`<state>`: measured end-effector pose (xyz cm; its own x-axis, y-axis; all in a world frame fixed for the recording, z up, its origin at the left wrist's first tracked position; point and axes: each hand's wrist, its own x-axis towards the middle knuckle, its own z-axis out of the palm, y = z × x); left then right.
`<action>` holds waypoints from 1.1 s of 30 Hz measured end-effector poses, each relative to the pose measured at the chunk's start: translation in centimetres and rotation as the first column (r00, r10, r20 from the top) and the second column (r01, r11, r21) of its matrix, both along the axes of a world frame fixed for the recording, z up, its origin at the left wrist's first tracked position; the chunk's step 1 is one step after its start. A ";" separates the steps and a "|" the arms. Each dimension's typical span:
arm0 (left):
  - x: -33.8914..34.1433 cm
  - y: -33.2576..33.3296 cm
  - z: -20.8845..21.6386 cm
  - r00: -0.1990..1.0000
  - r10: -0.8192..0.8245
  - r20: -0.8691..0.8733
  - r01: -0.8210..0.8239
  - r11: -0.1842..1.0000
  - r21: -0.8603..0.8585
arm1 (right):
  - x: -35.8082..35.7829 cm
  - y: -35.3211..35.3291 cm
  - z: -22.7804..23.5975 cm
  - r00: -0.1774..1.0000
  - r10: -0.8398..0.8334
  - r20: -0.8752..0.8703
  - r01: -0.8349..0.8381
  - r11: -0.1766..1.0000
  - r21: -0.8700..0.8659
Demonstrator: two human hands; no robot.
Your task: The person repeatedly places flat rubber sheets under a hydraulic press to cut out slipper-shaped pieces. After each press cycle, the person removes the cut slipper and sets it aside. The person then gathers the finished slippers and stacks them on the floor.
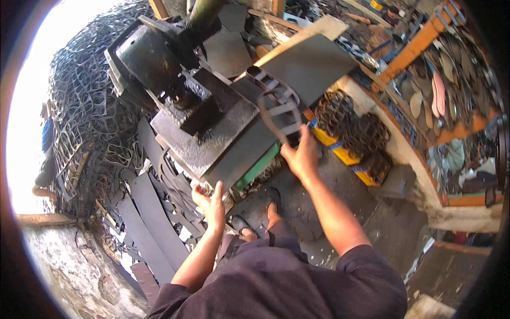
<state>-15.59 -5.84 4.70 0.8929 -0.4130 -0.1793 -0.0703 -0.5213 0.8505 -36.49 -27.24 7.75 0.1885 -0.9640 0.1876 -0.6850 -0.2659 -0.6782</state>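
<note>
My right hand (302, 157) grips the near end of a sole-shaped cutting die (289, 109), a dark metal outline with crossbars. The die is held tilted beside the right edge of a press (164, 64). Below the press head lies a flat metal plate (228, 119), with a dark sheet (234, 154) showing along its near side. At the sheet's near left corner is my left hand (211, 204), its fingers apart and nothing in it. Whether its fingertips touch the sheet I cannot tell. Green material (260, 167) shows below the sheet's edge.
Tangled sheet offcuts (90, 90) are heaped at the left, with long dark strips (154, 218) nearer me. Another dark sheet (311, 64) lies beyond the die. Several more dies (366, 133) stand on yellow boxes (345, 154) at the right. Shelves (467, 133) hold sole-shaped pieces.
</note>
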 end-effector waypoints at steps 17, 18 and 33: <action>1.2 -0.7 -7.2 0.806 0.384 -0.450 -0.505 0.843 -0.186 | 3.9 -17.4 -0.3 0.926 0.314 0.208 -0.373 0.845 0.383; 1.0 0.8 -5.8 0.794 0.368 -0.484 -0.485 0.863 -0.140 | 3.8 -13.5 1.7 0.912 0.310 0.269 -0.393 0.848 0.355; 10.7 4.4 -7.6 0.610 -0.270 -0.745 -0.187 0.865 -0.466 | 15.3 18.2 -4.9 0.800 0.594 -0.084 -0.599 0.797 -0.077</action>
<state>-4.93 -1.49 -2.95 0.4838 -0.6741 -0.5581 0.7093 -0.0717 0.7013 -21.18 -9.08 2.89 0.7327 -0.6350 0.2450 -0.4029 -0.6948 -0.5958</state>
